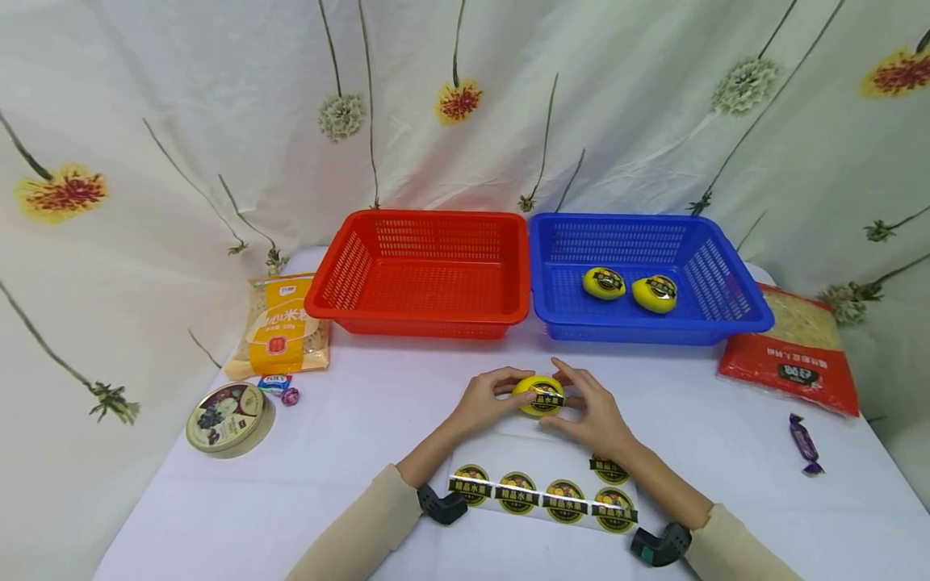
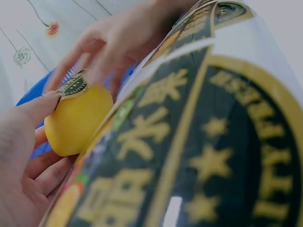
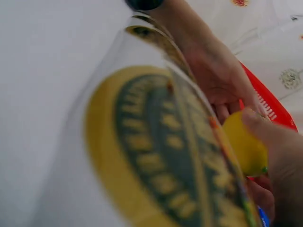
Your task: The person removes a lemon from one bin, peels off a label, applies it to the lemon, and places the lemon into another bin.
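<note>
A yellow lemon [image 1: 534,387] carries a round black-and-gold sticker [image 1: 546,398] on its upper side. My left hand [image 1: 485,401] grips it from the left, the thumb lying on the sticker's edge. At the lemon's right is my right hand [image 1: 597,413], thumb and fingers spread and close around the fruit; the left wrist view shows its fingers [image 2: 99,71] blurred near the sticker. Below the hands lies a sheet of round fruit stickers [image 1: 541,452], with several left along its front and right edges; its curled part looms large in the right wrist view.
Behind stand a red basket [image 1: 439,329] and a blue basket [image 1: 625,332]; the blue one holds two stickered lemons [image 1: 655,294]. At left are a yellow food bag [image 1: 279,327], a round tin [image 1: 228,415] and small candies [image 1: 290,396]. A red bag [image 1: 795,355] and a purple candy [image 1: 804,442] lie right.
</note>
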Available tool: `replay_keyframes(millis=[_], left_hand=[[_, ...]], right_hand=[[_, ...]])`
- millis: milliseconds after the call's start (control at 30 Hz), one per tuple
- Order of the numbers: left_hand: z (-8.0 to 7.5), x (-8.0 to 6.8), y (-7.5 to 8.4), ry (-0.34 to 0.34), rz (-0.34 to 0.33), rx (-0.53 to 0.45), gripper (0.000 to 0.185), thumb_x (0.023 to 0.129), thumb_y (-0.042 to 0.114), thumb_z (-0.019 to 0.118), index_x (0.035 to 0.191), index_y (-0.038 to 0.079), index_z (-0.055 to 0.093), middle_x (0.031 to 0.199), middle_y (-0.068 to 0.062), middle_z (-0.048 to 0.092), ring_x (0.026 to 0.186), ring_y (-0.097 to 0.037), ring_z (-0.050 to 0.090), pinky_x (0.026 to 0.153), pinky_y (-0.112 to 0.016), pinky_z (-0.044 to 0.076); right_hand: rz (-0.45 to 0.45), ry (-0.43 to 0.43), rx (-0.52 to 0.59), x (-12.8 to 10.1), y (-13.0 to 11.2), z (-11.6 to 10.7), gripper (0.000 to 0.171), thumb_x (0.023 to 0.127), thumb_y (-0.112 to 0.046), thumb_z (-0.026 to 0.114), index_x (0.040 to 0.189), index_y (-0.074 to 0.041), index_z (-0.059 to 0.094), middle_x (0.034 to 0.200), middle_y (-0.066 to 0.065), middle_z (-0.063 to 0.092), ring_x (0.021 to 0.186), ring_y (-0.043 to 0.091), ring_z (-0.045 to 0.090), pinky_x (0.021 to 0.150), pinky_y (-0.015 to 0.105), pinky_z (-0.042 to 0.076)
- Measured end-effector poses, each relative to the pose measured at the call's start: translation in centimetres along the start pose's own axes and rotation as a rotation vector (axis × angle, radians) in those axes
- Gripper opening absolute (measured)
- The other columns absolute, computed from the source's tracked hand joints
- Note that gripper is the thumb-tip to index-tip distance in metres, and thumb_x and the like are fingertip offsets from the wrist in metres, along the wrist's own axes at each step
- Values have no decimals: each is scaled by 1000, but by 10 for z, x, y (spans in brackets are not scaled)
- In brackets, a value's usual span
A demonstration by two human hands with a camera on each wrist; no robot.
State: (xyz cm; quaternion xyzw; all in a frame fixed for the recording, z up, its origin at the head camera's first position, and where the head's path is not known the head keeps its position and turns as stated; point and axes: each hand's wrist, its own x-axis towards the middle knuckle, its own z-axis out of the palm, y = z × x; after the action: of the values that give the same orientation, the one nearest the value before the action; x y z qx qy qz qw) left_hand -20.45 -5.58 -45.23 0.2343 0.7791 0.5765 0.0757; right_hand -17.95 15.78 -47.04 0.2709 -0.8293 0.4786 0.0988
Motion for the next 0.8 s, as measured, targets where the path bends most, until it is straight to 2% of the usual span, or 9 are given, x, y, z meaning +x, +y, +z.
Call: replay_keyframes(millis=[67, 133, 267, 400, 533, 667, 733, 800], left_hand=[[-2, -1, 5, -7, 11, -10, 33, 84, 10, 68, 114, -3, 62, 113, -15, 62, 101, -27, 62, 83, -30, 50], [-2, 0, 2, -4, 13, -19, 34, 83, 9, 68, 114, -3, 61, 113, -16, 62, 101, -26, 62, 82, -29, 51], [0, 3, -12, -11, 6, -50, 35, 82, 12, 70, 114, -1, 62, 111, -13, 64, 99, -20, 63, 79, -25, 51], [-2, 5, -19, -51, -24, -110, 37, 81, 15, 72, 115, 4, 63, 110, -9, 65, 97, -16, 63, 79, -25, 51], [-6, 6, -21, -100, -15, -120, 39, 83, 15, 70, 119, 5, 62, 116, -8, 63, 101, -15, 62, 80, -25, 51], [-9, 6, -24, -158, 5, -78, 40, 89, 17, 62, 128, 9, 55, 125, -6, 57, 108, -13, 57, 87, -25, 47], [-9, 6, -25, -187, 40, -30, 46, 90, 20, 62, 133, 14, 50, 128, -4, 55, 110, -12, 55, 90, -25, 45], [-7, 4, -23, -197, 102, 37, 51, 87, 25, 65, 135, 18, 48, 130, -3, 54, 111, -11, 55, 92, -25, 44]], right_hand=[[121, -21, 152, 0, 0, -1, 69, 78, -14, 75, 138, -6, 42, 121, 12, 54, 107, 25, 56, 84, 28, 50], [209, -33, 243, 1, 1, -3, 58, 82, -12, 70, 135, -4, 46, 122, 16, 55, 105, 28, 57, 85, 30, 50], [322, -61, 293, 3, 4, -6, 46, 84, -17, 68, 126, -5, 56, 120, 14, 59, 102, 23, 59, 83, 27, 50], [396, -90, 347, 6, 6, -11, 46, 81, -21, 72, 123, -7, 59, 112, 10, 63, 96, 19, 61, 81, 25, 50], [393, -123, 381, 8, 10, -15, 46, 80, -20, 72, 123, -6, 59, 111, 11, 63, 95, 19, 61, 80, 25, 50], [365, -134, 389, 8, 12, -17, 44, 82, -12, 70, 122, -1, 58, 115, 14, 62, 94, 17, 62, 81, 24, 49], [367, -135, 390, 8, 10, -18, 42, 83, -9, 69, 122, 1, 58, 114, 16, 62, 93, 16, 62, 80, 23, 49], [373, -136, 391, 9, 4, -20, 40, 84, -6, 67, 121, 3, 58, 113, 18, 61, 92, 15, 62, 79, 22, 49]])
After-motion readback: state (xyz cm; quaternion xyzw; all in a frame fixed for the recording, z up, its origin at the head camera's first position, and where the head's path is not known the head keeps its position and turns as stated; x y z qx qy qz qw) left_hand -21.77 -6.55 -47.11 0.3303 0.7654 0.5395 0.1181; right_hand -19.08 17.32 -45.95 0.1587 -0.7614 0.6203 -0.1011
